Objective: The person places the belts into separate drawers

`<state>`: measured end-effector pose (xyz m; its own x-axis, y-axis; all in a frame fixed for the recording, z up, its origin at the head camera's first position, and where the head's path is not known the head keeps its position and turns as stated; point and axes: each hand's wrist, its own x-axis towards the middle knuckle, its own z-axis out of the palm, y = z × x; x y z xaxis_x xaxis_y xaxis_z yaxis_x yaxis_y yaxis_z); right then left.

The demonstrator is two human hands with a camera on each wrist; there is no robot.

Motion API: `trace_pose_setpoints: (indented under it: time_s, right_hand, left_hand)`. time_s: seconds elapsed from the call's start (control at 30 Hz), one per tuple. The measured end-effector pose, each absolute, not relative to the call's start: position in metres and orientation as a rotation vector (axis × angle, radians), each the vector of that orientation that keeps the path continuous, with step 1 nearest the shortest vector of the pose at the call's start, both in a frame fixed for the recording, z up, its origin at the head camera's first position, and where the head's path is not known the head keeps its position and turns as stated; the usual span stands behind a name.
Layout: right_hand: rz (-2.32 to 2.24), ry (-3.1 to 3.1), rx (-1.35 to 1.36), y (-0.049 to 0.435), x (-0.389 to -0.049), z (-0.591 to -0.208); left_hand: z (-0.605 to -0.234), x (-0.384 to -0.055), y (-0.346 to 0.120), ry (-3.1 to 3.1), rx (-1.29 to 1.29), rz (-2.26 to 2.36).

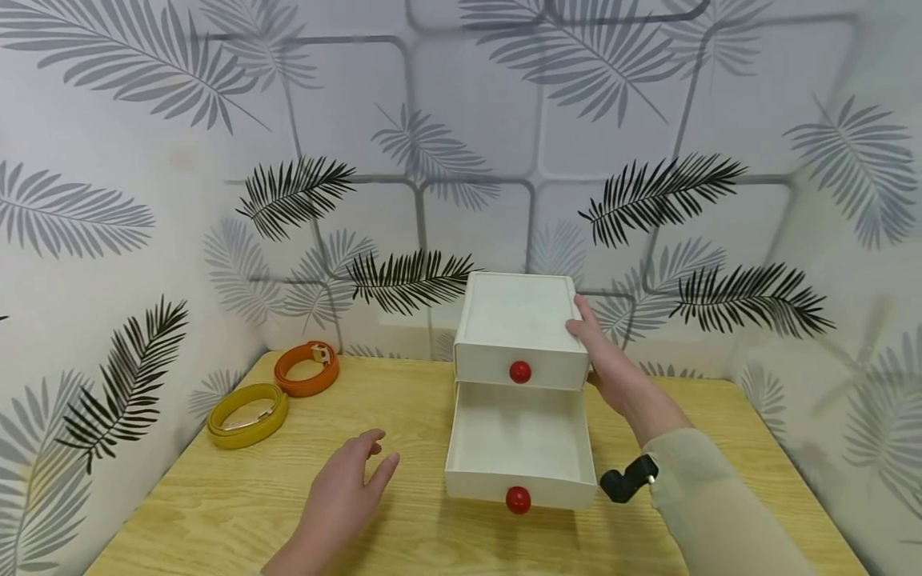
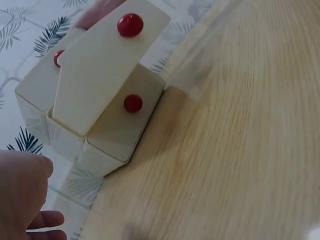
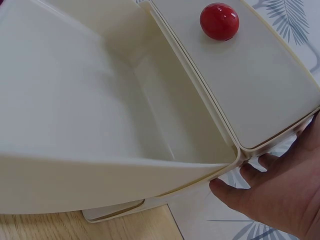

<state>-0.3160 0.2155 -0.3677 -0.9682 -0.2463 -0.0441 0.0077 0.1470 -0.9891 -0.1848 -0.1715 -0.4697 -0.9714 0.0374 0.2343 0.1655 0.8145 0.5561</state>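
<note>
A small white drawer cabinet with red round knobs stands on the table. Its top drawer is closed, while the middle drawer is pulled far out, its visible interior bare. Below it, the left wrist view shows a closed bottom drawer. My right hand rests against the cabinet's upper right side, thumb on the top edge; in the right wrist view its fingertips touch the side wall. To the left of the open drawer, my left hand hovers over the table with loose fingers, holding nothing.
Two coiled belts lie at the table's left: an orange belt farther back and a yellow belt nearer. The wood-patterned table is bordered by leaf-patterned walls at the back and sides.
</note>
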Motion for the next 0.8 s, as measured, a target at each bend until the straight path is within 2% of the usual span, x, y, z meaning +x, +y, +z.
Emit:
trace_pose_setpoints:
  time_s: [0.8]
  right_hand:
    - [-1.922, 2.227, -0.229, 0.216, -0.315, -0.368]
  left_hand:
    - [-0.478, -0.233, -0.214, -2.624, -0.259, -0.331]
